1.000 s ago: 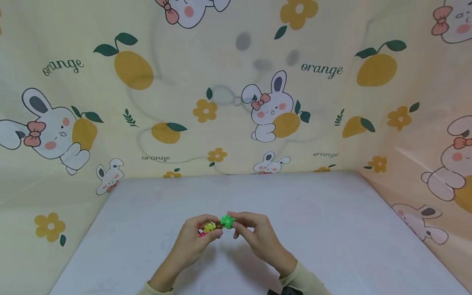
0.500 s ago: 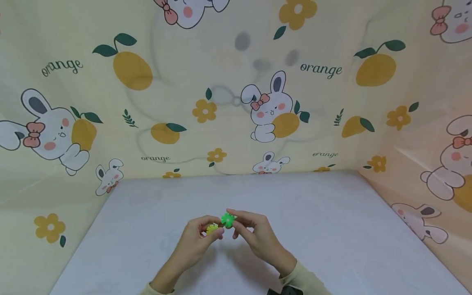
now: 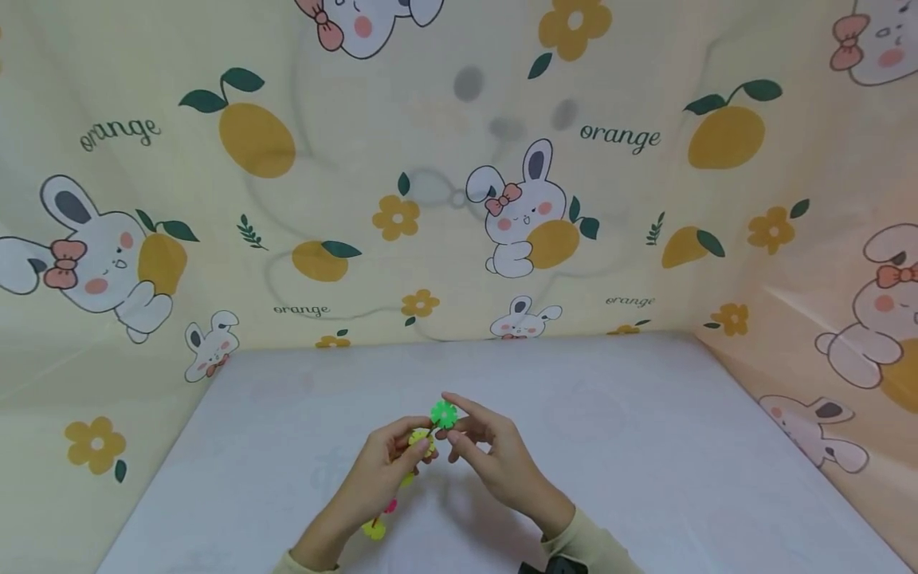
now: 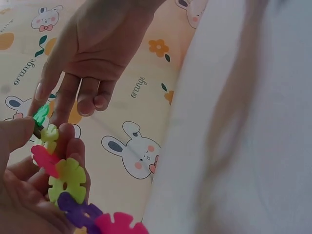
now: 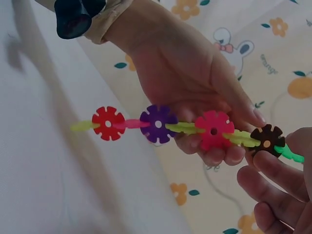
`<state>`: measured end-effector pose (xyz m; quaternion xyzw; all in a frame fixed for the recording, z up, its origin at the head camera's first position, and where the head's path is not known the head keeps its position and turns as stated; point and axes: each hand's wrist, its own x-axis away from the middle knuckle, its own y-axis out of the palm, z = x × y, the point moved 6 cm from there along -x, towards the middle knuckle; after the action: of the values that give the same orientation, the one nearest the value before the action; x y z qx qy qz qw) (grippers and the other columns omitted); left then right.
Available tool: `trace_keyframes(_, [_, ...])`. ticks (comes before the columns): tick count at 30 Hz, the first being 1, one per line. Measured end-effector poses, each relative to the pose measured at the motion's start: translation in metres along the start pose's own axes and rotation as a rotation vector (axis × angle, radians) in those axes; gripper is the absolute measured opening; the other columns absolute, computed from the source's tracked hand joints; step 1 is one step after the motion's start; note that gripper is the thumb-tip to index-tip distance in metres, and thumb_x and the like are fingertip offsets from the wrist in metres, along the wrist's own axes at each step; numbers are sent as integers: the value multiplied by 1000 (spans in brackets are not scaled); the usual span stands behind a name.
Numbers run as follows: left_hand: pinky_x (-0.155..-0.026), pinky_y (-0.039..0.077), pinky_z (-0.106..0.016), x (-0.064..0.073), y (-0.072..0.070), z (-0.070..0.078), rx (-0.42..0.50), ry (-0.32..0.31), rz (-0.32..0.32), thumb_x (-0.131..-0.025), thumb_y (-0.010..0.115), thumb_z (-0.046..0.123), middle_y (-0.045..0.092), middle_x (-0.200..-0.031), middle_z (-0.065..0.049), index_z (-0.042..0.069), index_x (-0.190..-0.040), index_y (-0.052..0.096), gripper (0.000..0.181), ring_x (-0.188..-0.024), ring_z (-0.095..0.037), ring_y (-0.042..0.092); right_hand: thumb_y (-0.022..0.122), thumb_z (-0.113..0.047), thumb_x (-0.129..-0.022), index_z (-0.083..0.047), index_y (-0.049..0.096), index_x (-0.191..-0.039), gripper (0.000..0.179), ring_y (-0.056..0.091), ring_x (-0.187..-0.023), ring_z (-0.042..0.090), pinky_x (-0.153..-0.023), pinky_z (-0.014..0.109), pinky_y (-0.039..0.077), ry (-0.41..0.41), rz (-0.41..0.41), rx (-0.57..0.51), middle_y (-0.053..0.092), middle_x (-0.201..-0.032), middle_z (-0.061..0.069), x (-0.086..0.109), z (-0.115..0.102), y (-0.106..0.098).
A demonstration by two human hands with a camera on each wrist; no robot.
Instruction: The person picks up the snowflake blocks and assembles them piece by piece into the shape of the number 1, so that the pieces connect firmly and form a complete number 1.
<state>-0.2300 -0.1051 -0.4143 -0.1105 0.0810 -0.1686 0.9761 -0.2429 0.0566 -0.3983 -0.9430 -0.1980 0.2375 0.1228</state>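
A chain of interlocking plastic snowflake discs (image 5: 158,124) in red, pink, purple, yellow and brown hangs from my left hand (image 3: 376,462), which grips its upper end near a yellow disc (image 3: 421,440). In the left wrist view my left hand's thumb presses by the dark brown disc (image 4: 37,130). My right hand (image 3: 495,458) holds the bright green snowflake disc (image 3: 444,414) at the chain's top end, index finger at its upper edge and thumb below. The green disc joins the brown disc (image 5: 267,141). The chain's lower end shows a yellow disc (image 3: 374,528) below the left hand.
A white tabletop (image 3: 610,446) lies under both hands. Behind and at the sides stands a printed cloth (image 3: 344,119) with rabbits and oranges. A dark device (image 3: 559,566) sits at the right sleeve.
The chain's lower part has come into sight below the left hand. The green disc has risen slightly, and the right index finger has lifted with it.
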Motion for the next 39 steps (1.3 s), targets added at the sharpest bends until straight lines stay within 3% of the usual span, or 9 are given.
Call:
trace_keyframes(4, [-73, 52, -20, 0, -1, -2, 40, -14, -17, -105, 55, 24, 72, -105, -17, -2, -135, 55, 40, -86, -8, 64, 60, -12, -101, -13, 45, -151, 52, 70, -72, 12, -73, 27, 57, 32, -12, -2, 76, -109, 16, -1, 0, 2])
trace_keyframes(10, [-74, 53, -21, 1, -2, -3, 100, -56, -13, -105, 56, 26, 72, -103, -15, 0, -135, 53, 40, -84, -10, 65, 60, -13, -101, -16, 43, -152, 53, 70, -74, 19, -73, 28, 58, 97, -45, -6, 73, -115, 16, -1, 5, 6])
trace_keyframes(16, [-79, 53, -20, 1, -4, -1, 153, -46, 32, -105, 56, 24, 68, -101, -21, -1, -134, 45, 40, -87, -11, 64, 59, -19, -103, -10, 45, -150, 50, 71, -83, 19, -81, 31, 59, 175, -160, -33, 70, -117, 19, 0, 17, 17])
trace_keyframes(19, [-81, 52, -20, 1, -7, -1, 171, -36, 72, -105, 55, 21, 69, -99, -19, 0, -132, 43, 36, -87, -10, 64, 57, -17, -103, -3, 46, -147, 47, 72, -89, 22, -83, 30, 60, 196, -230, -95, 68, -121, 24, 3, 24, 24])
trace_keyframes(24, [-85, 56, -24, 1, -12, -5, 216, -82, 186, -104, 57, 21, 71, -95, -16, 4, -128, 44, 32, -88, -16, 70, 55, -14, -103, -1, 46, -146, 46, 71, -95, 18, -83, 26, 58, 219, -305, -178, 62, -133, 27, 6, 30, 35])
trace_keyframes(30, [-84, 58, -25, 2, -22, -8, 262, -136, 330, -105, 56, 20, 74, -96, -11, 8, -127, 44, 28, -88, -18, 72, 59, -14, -101, 0, 46, -147, 49, 69, -92, 4, -79, 21, 56, 277, -342, -237, 67, -121, 29, 10, 33, 42])
trace_keyframes(35, [-85, 59, -23, 2, -26, -9, 293, -170, 366, -106, 53, 20, 74, -102, -10, 6, -130, 40, 30, -91, -16, 74, 62, -11, -100, 10, 46, -142, 50, 67, -85, 2, -79, 17, 54, 335, -366, -295, 69, -112, 31, 13, 37, 47])
trace_keyframes(39, [-85, 58, -21, 2, -27, -10, 309, -191, 366, -107, 52, 21, 74, -103, -9, 7, -132, 39, 32, -92, -16, 74, 62, -8, -99, 13, 49, -136, 45, 66, -84, 0, -77, 16, 54, 329, -376, -304, 68, -109, 33, 14, 39, 50])
